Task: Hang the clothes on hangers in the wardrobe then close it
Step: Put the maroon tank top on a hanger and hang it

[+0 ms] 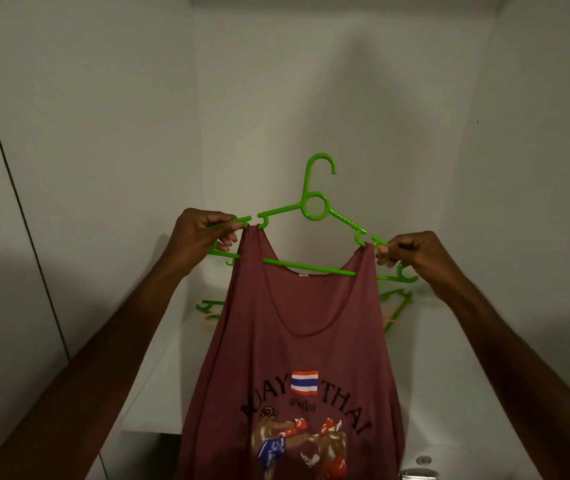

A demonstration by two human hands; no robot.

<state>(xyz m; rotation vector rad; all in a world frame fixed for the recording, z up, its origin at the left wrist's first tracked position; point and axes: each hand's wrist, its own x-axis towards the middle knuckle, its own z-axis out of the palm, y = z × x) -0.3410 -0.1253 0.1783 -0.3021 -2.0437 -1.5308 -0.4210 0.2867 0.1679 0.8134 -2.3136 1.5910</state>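
Left hand (204,230) pinches the left arm-end of the green hanger (314,209), thumb and fingers curled tight round the plastic, touching the left strap of the maroon tank top (297,358). The strap sits in the notch just beside the fingertips.

The top hangs from the hanger in mid-air, in front of the wardrobe shelf (159,368), over its front edge. It rests on nothing. Neckline drapes below the hanger's bottom bar; hem is out of frame.

Handling, my read: the top is a thin jersey knit, light, fully limp, no stiffness. It follows the hanger and swings. Straps are narrow and can slide off the sloped arms if the hanger tilts; the notches are all that retains them. The hanger is a thin plastic moulding, light, springy, likely to flex if squeezed hard. Keep it level.

The hook at top centre is free and points up and right. It is the best single hold once both straps are seated: carry by the hook or the ring under it, not by the fabric.

Spare hangers (394,303) lie on the shelf toward its back edge, behind the top, partly hidden.

Right hand (411,252) pinches the right arm-end, fingers curled, right at the right strap.

No rail in view.
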